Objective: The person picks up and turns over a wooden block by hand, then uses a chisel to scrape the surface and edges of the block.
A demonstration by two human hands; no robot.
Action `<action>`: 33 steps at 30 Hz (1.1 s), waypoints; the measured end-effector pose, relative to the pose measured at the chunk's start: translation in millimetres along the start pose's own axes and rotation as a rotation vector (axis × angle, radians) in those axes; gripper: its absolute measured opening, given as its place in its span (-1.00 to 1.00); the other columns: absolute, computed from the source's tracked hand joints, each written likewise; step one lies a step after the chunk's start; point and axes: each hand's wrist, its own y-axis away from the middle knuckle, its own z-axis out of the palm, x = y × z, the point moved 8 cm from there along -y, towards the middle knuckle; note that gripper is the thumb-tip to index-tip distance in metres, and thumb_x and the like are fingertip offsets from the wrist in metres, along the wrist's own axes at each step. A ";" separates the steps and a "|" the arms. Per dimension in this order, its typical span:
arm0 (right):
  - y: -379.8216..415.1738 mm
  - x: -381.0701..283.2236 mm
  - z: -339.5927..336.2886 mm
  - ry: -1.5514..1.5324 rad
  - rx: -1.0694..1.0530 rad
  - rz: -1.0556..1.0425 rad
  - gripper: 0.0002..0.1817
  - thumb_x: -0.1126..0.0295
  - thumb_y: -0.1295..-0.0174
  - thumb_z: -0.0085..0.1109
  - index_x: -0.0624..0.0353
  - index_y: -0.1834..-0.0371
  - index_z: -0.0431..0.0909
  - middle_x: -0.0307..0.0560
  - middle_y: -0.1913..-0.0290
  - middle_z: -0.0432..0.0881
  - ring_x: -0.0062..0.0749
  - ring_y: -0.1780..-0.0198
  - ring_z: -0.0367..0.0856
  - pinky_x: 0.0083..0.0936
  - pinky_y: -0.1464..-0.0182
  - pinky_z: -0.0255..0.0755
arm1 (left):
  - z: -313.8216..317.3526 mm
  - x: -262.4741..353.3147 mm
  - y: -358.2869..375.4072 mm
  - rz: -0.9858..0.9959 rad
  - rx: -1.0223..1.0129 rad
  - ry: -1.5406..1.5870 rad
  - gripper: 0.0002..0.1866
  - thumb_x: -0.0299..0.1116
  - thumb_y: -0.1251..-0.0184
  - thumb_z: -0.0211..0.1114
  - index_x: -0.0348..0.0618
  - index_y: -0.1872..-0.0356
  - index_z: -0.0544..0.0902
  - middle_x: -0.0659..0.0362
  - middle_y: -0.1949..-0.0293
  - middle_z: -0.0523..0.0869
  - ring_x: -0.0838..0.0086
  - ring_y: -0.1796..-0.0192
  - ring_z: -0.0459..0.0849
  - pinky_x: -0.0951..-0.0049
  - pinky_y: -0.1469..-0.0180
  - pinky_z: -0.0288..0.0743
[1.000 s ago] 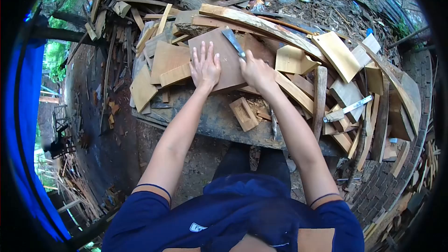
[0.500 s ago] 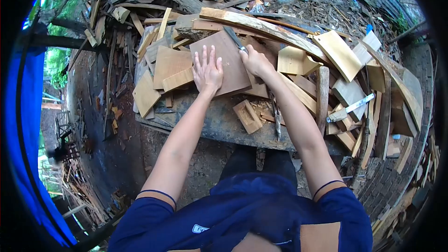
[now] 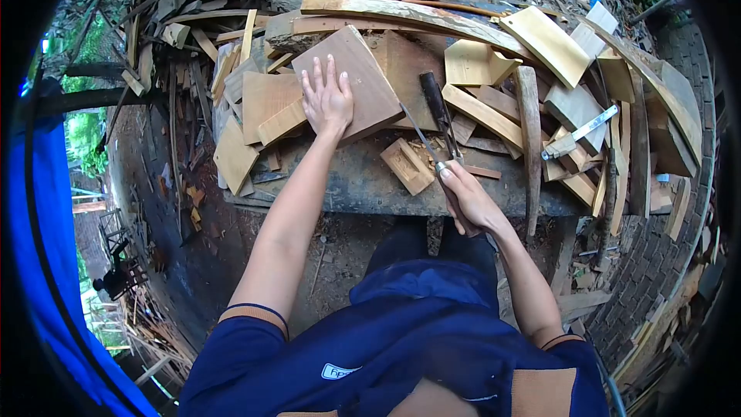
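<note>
My left hand (image 3: 329, 104) lies flat with fingers spread on a squarish brown wooden board (image 3: 367, 81), which rests tilted on the pieces below it. My right hand (image 3: 471, 199) is closed around the handle of a long, narrow flat-bladed hand tool (image 3: 421, 137); I cannot make out whether it is a file or a knife. Its blade slants up and left, with the tip at the board's right corner. Just right of the blade is a black-handled tool (image 3: 434, 96). A small wooden block with a cut recess (image 3: 407, 166) sits on the bench near my right hand.
The dark workbench (image 3: 347, 194) carries many boards and offcuts. A long curved timber (image 3: 409, 14) lies along its back. A rough stick (image 3: 530, 147) and a white-and-silver measuring tool (image 3: 580, 133) are at the right. Scrap wood (image 3: 208, 19) is heaped behind.
My right hand has drawn the flat-bladed tool down and toward me along the board's right side. My left hand stays on the board. The black-handled tool has come into view.
</note>
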 end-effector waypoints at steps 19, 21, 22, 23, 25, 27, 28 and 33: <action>13.6 -18.8 -1.9 0.375 0.249 -0.063 -0.53 -0.01 -0.53 -0.21 0.18 -0.16 0.36 0.34 0.28 0.65 0.32 0.09 0.65 0.06 -0.04 0.44 | 3.3 -2.8 -1.6 0.006 -0.018 -0.009 -0.41 0.12 -0.57 -0.15 0.35 -0.56 0.16 0.27 -0.62 0.06 0.08 -0.63 -0.05 -0.20 -0.48 0.11; 9.4 -15.3 -1.4 0.367 0.237 -0.072 -0.52 -0.01 -0.52 -0.21 0.18 -0.18 0.35 0.40 0.26 0.66 0.35 0.07 0.65 0.11 -0.04 0.43 | 4.3 -0.6 -4.0 -0.004 -0.023 -0.008 -0.41 0.11 -0.57 -0.15 0.35 -0.56 0.17 0.26 -0.61 0.06 0.07 -0.62 -0.04 -0.22 -0.47 0.12; 5.5 -24.2 -0.7 0.350 0.173 0.042 -0.52 -0.01 -0.52 -0.21 0.18 -0.19 0.35 0.42 0.24 0.66 0.37 0.06 0.64 0.12 -0.03 0.43 | 1.1 0.8 -2.5 -0.005 -0.027 0.000 -0.41 0.11 -0.57 -0.15 0.35 -0.56 0.16 0.26 -0.62 0.06 0.07 -0.62 -0.04 -0.23 -0.47 0.10; 3.1 -31.8 -0.8 0.331 0.107 0.157 -0.52 0.00 -0.52 -0.20 0.18 -0.20 0.35 0.43 0.22 0.66 0.38 0.04 0.63 0.13 -0.02 0.43 | -1.3 1.2 1.6 -0.006 -0.033 0.007 -0.41 0.11 -0.58 -0.16 0.34 -0.56 0.16 0.27 -0.62 0.06 0.07 -0.62 -0.04 -0.24 -0.47 0.09; -1.8 -29.6 -4.7 0.390 0.176 -0.024 -0.55 0.01 -0.52 -0.19 0.16 -0.16 0.36 0.41 0.26 0.67 0.40 0.09 0.63 0.14 0.02 0.44 | 1.0 1.6 3.0 -0.002 -0.035 0.020 -0.41 0.12 -0.58 -0.17 0.35 -0.56 0.16 0.27 -0.62 0.06 0.08 -0.63 -0.05 -0.26 -0.47 0.09; 5.8 -29.6 -2.7 0.470 0.249 -0.035 -0.58 0.01 -0.52 -0.19 0.13 -0.12 0.36 0.40 0.29 0.67 0.39 0.12 0.64 0.16 0.04 0.44 | -5.0 1.4 -0.2 0.010 -0.015 0.021 -0.41 0.12 -0.58 -0.17 0.36 -0.56 0.16 0.27 -0.62 0.05 0.08 -0.63 -0.06 -0.27 -0.47 0.09; 11.5 -23.4 0.9 0.431 0.263 -0.067 -0.61 0.01 -0.52 -0.19 0.10 -0.09 0.36 0.40 0.31 0.66 0.40 0.14 0.64 0.17 0.05 0.43 | -2.7 -0.2 0.4 -0.008 -0.033 0.004 -0.41 0.13 -0.58 -0.18 0.35 -0.56 0.17 0.27 -0.62 0.05 0.08 -0.63 -0.06 -0.27 -0.46 0.11; -18.6 -25.5 -3.4 0.464 0.248 -0.069 -0.61 0.03 -0.52 -0.18 0.09 -0.12 0.37 0.40 0.33 0.66 0.40 0.14 0.63 0.16 0.11 0.43 | -2.8 2.2 3.0 -0.017 -0.054 0.011 -0.41 0.12 -0.58 -0.18 0.35 -0.56 0.17 0.27 -0.62 0.05 0.08 -0.63 -0.08 -0.26 -0.48 0.06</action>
